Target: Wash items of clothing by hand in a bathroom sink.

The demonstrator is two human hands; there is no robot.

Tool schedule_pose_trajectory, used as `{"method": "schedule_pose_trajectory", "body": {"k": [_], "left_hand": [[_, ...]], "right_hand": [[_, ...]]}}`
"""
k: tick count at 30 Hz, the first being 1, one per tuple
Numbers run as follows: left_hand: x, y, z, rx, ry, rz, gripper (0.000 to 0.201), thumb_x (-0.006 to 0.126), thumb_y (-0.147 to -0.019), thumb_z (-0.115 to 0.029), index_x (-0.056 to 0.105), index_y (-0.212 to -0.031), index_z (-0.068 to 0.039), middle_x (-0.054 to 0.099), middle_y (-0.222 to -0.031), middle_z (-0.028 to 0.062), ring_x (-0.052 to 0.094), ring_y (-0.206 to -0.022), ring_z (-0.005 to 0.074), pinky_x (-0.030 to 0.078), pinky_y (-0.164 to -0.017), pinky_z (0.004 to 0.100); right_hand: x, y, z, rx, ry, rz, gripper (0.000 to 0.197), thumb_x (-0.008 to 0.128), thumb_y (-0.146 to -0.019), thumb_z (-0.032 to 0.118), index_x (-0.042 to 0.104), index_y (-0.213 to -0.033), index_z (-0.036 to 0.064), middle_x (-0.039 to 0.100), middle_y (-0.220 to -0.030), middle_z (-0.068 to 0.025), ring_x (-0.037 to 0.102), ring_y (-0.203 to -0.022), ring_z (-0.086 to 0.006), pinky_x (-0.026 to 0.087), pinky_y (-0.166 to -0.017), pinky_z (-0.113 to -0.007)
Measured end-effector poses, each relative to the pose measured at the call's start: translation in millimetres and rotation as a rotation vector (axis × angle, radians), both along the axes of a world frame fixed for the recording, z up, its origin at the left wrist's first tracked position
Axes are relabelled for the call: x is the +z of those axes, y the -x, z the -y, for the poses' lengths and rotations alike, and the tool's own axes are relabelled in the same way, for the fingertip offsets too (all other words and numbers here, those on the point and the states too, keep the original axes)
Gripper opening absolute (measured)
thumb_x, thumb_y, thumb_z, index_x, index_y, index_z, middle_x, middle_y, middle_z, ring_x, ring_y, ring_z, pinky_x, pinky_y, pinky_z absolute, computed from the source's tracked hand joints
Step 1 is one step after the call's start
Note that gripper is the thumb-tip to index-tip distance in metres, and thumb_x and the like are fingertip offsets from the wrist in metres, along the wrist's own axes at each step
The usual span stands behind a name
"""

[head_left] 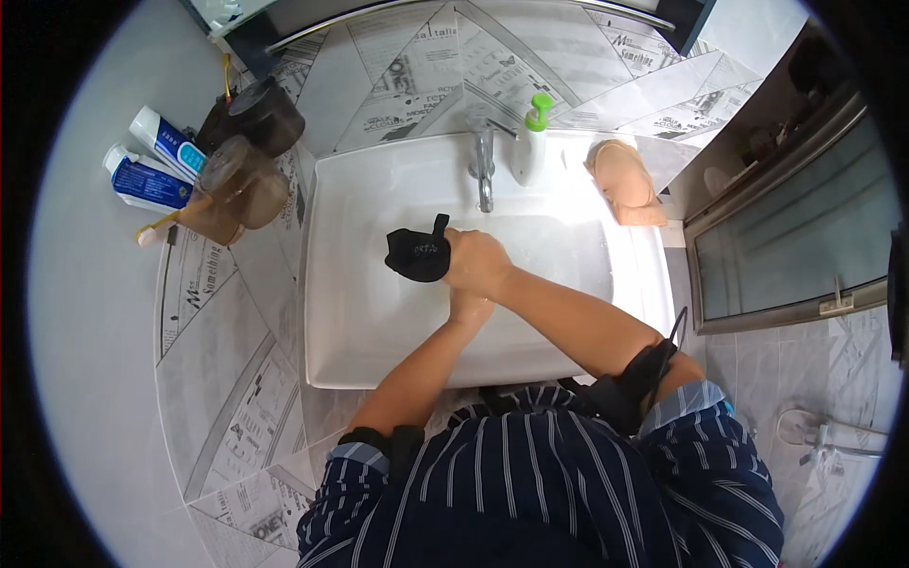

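Over the white washbasin (341, 350), both my hands come together below the tap. A small black cloth piece (418, 256) with pale print and a narrow strap or loop sticks out to the left of my right hand (479, 261). That hand is closed on the cloth, its fingers curled and its back upward. Beneath it lies my left hand (469, 307), touching it. The left fingers are hidden under the right hand and the cloth, so their grip cannot be seen. The cloth's full shape is partly covered.
Behind my hands stands a chrome tap (484, 170), with a white pump bottle with a green top (531, 142) beside it. Peach moulded cloth cups (625, 180) lie on the basin's right rim. Toothpaste tubes (151, 185) and cups (246, 185) hang at left. A glass-panelled door (786, 227) is at right.
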State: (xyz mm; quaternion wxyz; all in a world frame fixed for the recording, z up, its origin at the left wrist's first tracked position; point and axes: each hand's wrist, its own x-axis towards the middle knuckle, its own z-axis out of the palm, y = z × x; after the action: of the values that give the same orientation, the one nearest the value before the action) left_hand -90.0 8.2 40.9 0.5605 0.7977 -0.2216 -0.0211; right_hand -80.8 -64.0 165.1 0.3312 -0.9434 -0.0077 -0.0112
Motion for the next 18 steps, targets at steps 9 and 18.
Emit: {"method": "schedule_pose_trajectory", "body": {"k": [9, 18], "left_hand": [[-7, 8, 15, -0.066, -0.304, 0.021, 0.039, 0.058, -0.084, -0.029, 0.051, -0.118, -0.013, 0.057, -0.113, 0.0122, 0.055, -0.105, 0.0281, 0.044, -0.084, 0.0410], [57, 13, 71, -0.452, -0.025, -0.849, 0.042, 0.068, -0.076, -0.026, 0.053, -0.112, -0.010, 0.062, -0.088, 0.0052, 0.057, -0.070, 0.0134, 0.045, -0.054, 0.0286]], "right_hand": [[-10, 9, 17, -0.150, 0.097, -0.058, 0.028, 0.061, -0.067, 0.014, 0.054, -0.090, 0.0011, 0.064, -0.078, -0.0188, 0.062, -0.075, -0.0364, 0.049, -0.066, -0.044], [-32, 77, 99, -0.488, -0.748, 0.223, 0.091, 0.080, -0.062, 0.023, 0.027, -0.132, -0.0002, 0.047, -0.122, -0.0212, 0.049, -0.114, -0.0301, 0.041, -0.094, -0.038]]}}
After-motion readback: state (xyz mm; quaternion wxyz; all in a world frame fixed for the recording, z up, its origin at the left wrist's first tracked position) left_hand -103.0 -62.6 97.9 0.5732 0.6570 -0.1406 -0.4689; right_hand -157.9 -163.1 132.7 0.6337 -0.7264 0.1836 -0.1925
